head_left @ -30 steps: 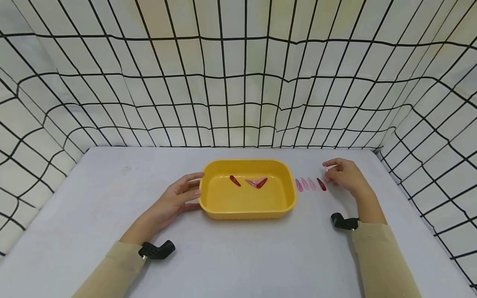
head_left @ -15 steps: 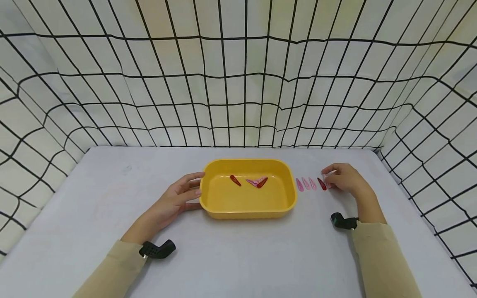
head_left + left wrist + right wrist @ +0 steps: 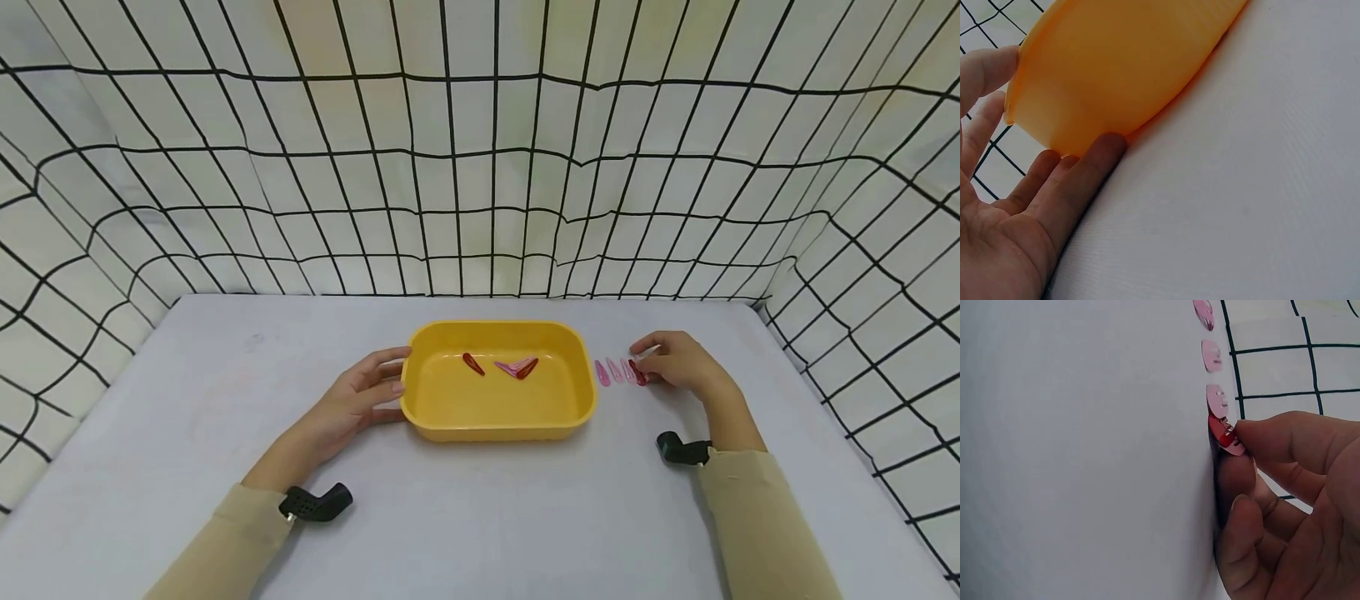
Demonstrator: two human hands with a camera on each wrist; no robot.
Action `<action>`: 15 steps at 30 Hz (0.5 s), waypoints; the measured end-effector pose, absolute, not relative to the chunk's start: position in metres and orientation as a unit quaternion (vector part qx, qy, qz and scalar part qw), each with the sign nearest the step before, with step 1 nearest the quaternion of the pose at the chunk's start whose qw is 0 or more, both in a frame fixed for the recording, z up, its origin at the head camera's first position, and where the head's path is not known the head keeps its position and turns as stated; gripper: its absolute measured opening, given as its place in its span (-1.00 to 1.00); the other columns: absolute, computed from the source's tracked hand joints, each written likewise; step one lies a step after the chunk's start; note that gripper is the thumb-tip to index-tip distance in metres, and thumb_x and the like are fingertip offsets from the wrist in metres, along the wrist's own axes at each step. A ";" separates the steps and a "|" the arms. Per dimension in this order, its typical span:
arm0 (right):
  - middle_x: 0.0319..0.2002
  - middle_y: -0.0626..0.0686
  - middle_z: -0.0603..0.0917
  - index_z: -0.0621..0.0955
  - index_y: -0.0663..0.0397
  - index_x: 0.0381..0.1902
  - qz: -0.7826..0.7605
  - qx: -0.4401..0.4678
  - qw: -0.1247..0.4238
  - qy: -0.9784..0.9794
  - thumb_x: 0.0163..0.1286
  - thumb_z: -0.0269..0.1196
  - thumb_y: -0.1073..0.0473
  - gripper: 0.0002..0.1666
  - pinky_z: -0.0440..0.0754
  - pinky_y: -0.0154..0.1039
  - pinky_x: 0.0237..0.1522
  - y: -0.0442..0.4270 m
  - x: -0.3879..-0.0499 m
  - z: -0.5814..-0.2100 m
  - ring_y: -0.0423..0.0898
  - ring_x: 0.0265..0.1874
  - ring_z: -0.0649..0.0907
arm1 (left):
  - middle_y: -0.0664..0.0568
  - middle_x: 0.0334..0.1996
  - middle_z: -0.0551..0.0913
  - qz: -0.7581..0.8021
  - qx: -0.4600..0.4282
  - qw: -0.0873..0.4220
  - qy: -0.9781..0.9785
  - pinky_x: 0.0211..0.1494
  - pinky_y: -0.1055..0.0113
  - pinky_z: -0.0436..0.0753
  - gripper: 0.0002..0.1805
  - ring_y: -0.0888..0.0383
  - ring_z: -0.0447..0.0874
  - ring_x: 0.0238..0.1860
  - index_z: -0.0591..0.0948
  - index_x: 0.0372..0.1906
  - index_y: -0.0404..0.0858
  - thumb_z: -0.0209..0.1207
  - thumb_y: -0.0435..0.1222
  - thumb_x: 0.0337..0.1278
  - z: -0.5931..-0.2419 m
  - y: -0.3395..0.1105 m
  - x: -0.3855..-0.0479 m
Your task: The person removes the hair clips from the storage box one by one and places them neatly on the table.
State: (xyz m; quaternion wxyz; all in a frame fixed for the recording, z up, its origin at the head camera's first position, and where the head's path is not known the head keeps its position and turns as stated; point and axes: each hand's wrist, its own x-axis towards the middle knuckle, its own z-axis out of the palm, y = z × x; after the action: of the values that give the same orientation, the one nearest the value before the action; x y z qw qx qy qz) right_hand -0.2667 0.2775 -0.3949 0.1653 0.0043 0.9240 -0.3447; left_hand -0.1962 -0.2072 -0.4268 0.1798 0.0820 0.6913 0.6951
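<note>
My left hand (image 3: 358,398) rests against the left end of a yellow tray (image 3: 498,433), its fingers fairly straight. In the left wrist view the fingertips (image 3: 1110,144) touch the tray's outer wall and rim. Right of the tray, my right hand (image 3: 678,362) pinches a pink snap hair clip (image 3: 1233,449) between thumb and finger, low at the table. A red hair clip (image 3: 1218,430) lies right against it, partly overlapping it. Beyond the red one, more pink hair clips (image 3: 1217,400) lie in a row; most of the pinched clip is hidden by the fingers.
Inside the tray are a red clip (image 3: 473,364) at left and a small cluster of pink and red clips (image 3: 517,367) near the middle. A white table (image 3: 480,517) lies under everything. Black netting (image 3: 491,183) rises behind and at both sides.
My right hand has come down to the table and shifted left with the pink hair clip. The red hair clip has slid left, close to the pink row. My left hand stays at the tray.
</note>
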 end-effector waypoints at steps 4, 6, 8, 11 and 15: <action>-0.33 0.08 0.64 0.58 0.14 0.16 -0.339 -0.001 0.162 0.927 0.41 0.22 0.12 -0.59 0.60 -0.30 -0.31 0.276 -0.266 -0.395 -0.03 -0.36 0.58 | -0.15 0.47 0.25 0.693 0.080 0.179 0.694 0.16 0.06 0.67 -0.39 -0.07 0.49 0.29 0.29 0.48 -0.05 0.16 -0.23 0.41 -0.425 -0.208 -0.196; -0.33 0.08 0.65 0.58 0.14 0.16 -0.331 0.001 0.157 0.930 0.40 0.21 0.14 -0.59 0.59 -0.30 -0.31 0.278 -0.266 -0.394 -0.03 -0.36 0.57 | -0.15 0.47 0.25 0.692 0.079 0.179 0.694 0.16 0.06 0.68 -0.39 -0.07 0.49 0.29 0.28 0.48 -0.05 0.16 -0.23 0.41 -0.425 -0.208 -0.196; -0.34 0.08 0.65 0.58 0.14 0.16 -0.324 0.004 0.154 0.933 0.38 0.20 0.15 -0.58 0.58 -0.29 -0.30 0.279 -0.265 -0.393 -0.02 -0.35 0.57 | -0.15 0.46 0.26 0.691 0.077 0.178 0.696 0.15 0.07 0.68 -0.39 -0.06 0.50 0.28 0.29 0.48 -0.05 0.17 -0.23 0.41 -0.425 -0.208 -0.196; -0.35 0.07 0.65 0.57 0.15 0.17 -0.319 0.007 0.152 0.935 0.37 0.19 0.16 -0.57 0.56 -0.29 -0.30 0.281 -0.265 -0.392 -0.01 -0.33 0.56 | -0.16 0.47 0.25 0.692 0.077 0.179 0.695 0.15 0.07 0.68 -0.39 -0.05 0.51 0.28 0.28 0.48 -0.05 0.16 -0.23 0.41 -0.425 -0.209 -0.196; -0.38 0.06 0.64 0.57 0.15 0.17 -0.315 0.004 0.156 0.936 0.37 0.19 0.16 -0.57 0.54 -0.28 -0.30 0.282 -0.265 -0.391 -0.01 -0.33 0.56 | -0.15 0.47 0.25 0.693 0.078 0.181 0.694 0.16 0.07 0.67 -0.39 -0.05 0.50 0.28 0.28 0.48 -0.05 0.17 -0.22 0.41 -0.425 -0.209 -0.196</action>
State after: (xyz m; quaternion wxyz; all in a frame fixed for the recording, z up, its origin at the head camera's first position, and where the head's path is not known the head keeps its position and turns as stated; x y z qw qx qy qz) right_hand -0.2646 0.2821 -0.3907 0.1564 0.0043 0.9361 -0.3150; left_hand -0.1964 -0.2085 -0.4252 0.1806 0.0779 0.6938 0.6928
